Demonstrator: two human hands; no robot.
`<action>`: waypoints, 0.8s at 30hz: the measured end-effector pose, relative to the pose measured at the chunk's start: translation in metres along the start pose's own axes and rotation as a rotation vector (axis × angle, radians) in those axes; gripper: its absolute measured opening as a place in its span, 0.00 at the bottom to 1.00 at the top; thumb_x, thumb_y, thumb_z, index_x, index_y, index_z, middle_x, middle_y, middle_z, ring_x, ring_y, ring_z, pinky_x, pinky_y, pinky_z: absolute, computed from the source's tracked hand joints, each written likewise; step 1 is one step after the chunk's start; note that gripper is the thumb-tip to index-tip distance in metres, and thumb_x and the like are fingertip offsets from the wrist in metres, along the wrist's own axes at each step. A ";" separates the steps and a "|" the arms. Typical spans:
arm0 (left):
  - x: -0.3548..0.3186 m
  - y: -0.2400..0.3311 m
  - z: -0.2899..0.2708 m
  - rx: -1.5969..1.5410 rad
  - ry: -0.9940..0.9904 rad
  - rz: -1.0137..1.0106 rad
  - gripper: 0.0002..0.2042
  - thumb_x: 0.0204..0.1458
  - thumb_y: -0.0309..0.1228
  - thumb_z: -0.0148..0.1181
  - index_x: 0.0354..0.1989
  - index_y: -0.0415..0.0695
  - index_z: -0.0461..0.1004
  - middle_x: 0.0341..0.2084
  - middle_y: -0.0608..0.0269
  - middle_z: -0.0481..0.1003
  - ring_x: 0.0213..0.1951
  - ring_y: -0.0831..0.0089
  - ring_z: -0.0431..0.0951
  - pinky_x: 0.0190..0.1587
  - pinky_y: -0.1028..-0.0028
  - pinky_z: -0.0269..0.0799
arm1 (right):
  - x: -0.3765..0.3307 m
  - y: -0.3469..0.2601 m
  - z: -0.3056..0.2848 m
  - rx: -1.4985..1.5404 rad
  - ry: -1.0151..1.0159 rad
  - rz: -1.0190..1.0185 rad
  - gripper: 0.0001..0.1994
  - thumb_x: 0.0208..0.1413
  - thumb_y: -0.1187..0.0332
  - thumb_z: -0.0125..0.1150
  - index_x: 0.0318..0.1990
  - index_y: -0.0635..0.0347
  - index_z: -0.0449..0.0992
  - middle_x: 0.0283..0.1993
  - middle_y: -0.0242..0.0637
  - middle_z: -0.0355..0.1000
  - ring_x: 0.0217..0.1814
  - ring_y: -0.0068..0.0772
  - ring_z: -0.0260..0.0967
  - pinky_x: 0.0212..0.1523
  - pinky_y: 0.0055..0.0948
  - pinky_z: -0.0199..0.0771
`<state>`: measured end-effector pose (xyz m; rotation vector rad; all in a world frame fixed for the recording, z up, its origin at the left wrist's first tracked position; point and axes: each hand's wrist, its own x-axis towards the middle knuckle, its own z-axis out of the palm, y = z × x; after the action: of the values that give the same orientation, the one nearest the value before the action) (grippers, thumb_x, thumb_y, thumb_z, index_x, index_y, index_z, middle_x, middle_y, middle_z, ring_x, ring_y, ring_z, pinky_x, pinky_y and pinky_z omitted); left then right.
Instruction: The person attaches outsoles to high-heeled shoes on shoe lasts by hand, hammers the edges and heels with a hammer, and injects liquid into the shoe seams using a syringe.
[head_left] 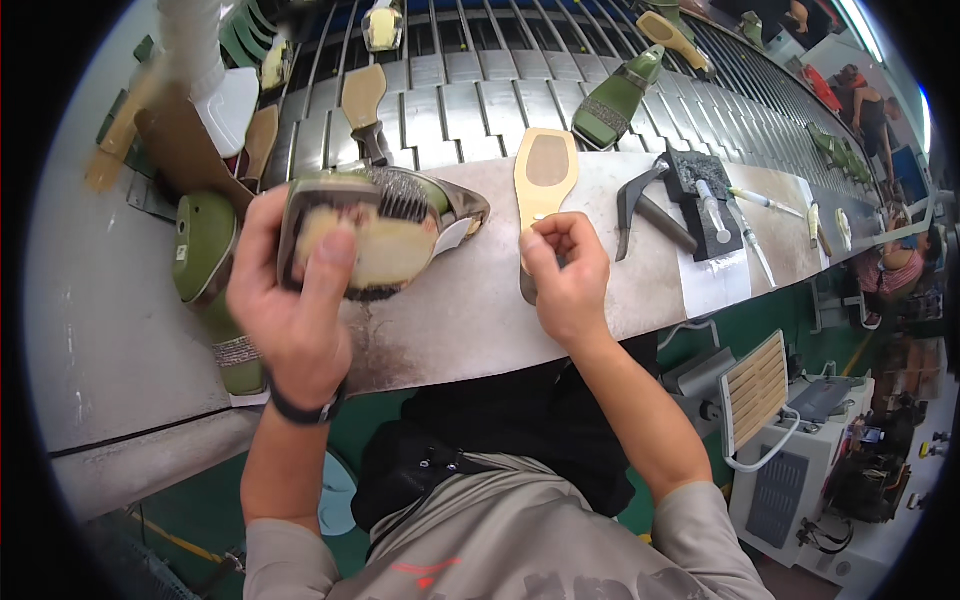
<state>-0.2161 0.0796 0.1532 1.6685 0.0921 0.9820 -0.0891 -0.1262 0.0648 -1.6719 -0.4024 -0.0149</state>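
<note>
My left hand [295,310] grips a shoe upper on a last [385,250], its pale underside turned up and my thumb pressed on it. A dark bristly band runs along the upper's edge. My right hand [572,280] has its thumb and forefinger pinched together over a tan insole [547,160] on the bench. A small white bit shows at those fingertips; what they hold is too small to make out. To the right of this hand lies a hammer [665,222]. Left of my left hand, a green last [205,245] rests on the bench.
Behind the metal bench [450,340] runs a slatted conveyor [490,110] carrying insoles and a green lasted shoe [620,98]. A black block [705,175] stands on the right, with brushes and a syringe-like tube nearby. A machine [790,470] stands at lower right; other people are farther off.
</note>
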 end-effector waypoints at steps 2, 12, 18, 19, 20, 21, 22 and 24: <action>0.017 -0.021 0.022 -0.267 0.086 -0.006 0.20 0.68 0.30 0.62 0.63 0.31 0.70 0.58 0.48 0.78 0.59 0.68 0.78 0.64 0.68 0.73 | -0.010 -0.005 -0.009 -0.317 0.006 -0.233 0.08 0.65 0.69 0.67 0.41 0.66 0.76 0.48 0.47 0.77 0.47 0.34 0.76 0.50 0.33 0.76; 0.048 -0.014 0.041 -0.595 -0.086 0.020 0.22 0.72 0.33 0.56 0.67 0.31 0.69 0.62 0.41 0.76 0.65 0.59 0.77 0.64 0.61 0.79 | -0.188 -0.008 -0.136 0.422 -0.132 0.153 0.20 0.64 0.68 0.66 0.59 0.67 0.70 0.71 0.65 0.68 0.72 0.51 0.70 0.71 0.46 0.68; 0.051 0.028 0.057 -0.757 -0.212 -0.215 0.21 0.71 0.29 0.57 0.69 0.33 0.68 0.62 0.42 0.77 0.62 0.62 0.79 0.60 0.64 0.81 | -0.190 0.000 -0.128 0.838 -0.217 0.842 0.27 0.68 0.66 0.60 0.69 0.74 0.63 0.48 0.56 0.81 0.48 0.52 0.85 0.47 0.42 0.90; 0.051 0.027 0.059 -0.773 -0.299 -0.335 0.21 0.70 0.28 0.57 0.69 0.34 0.68 0.61 0.42 0.77 0.59 0.64 0.81 0.59 0.65 0.82 | -0.185 -0.002 -0.122 0.837 -0.211 0.835 0.27 0.68 0.66 0.60 0.69 0.74 0.63 0.48 0.56 0.81 0.48 0.52 0.85 0.47 0.42 0.90; 0.051 0.027 0.059 -0.779 -0.384 -0.450 0.21 0.70 0.26 0.57 0.70 0.36 0.68 0.61 0.43 0.78 0.56 0.66 0.82 0.59 0.67 0.82 | -0.179 -0.004 -0.114 0.701 -0.185 0.732 0.22 0.68 0.72 0.59 0.65 0.73 0.68 0.47 0.54 0.82 0.48 0.49 0.85 0.48 0.42 0.90; 0.046 0.023 0.065 -0.658 -0.380 -0.431 0.21 0.69 0.27 0.58 0.69 0.37 0.69 0.60 0.44 0.79 0.52 0.69 0.84 0.57 0.67 0.83 | -0.173 -0.006 -0.107 0.567 -0.157 0.629 0.16 0.68 0.77 0.58 0.61 0.72 0.72 0.47 0.51 0.82 0.47 0.46 0.85 0.50 0.41 0.89; 0.043 0.019 0.066 -0.715 -0.423 -0.417 0.25 0.69 0.29 0.58 0.72 0.38 0.65 0.62 0.36 0.75 0.60 0.57 0.81 0.60 0.61 0.82 | -0.166 -0.014 -0.103 0.563 -0.118 0.537 0.13 0.67 0.73 0.61 0.54 0.73 0.75 0.46 0.52 0.82 0.45 0.50 0.85 0.47 0.47 0.90; 0.040 0.022 0.069 -0.665 -0.411 -0.428 0.24 0.69 0.31 0.60 0.71 0.37 0.66 0.61 0.36 0.76 0.60 0.55 0.81 0.61 0.58 0.81 | -0.159 -0.021 -0.104 0.661 -0.168 0.467 0.13 0.68 0.71 0.63 0.53 0.73 0.76 0.47 0.53 0.82 0.44 0.50 0.85 0.48 0.49 0.90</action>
<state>-0.1560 0.0397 0.1927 1.1303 -0.1369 0.2777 -0.2206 -0.2652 0.0620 -1.0765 -0.1077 0.5517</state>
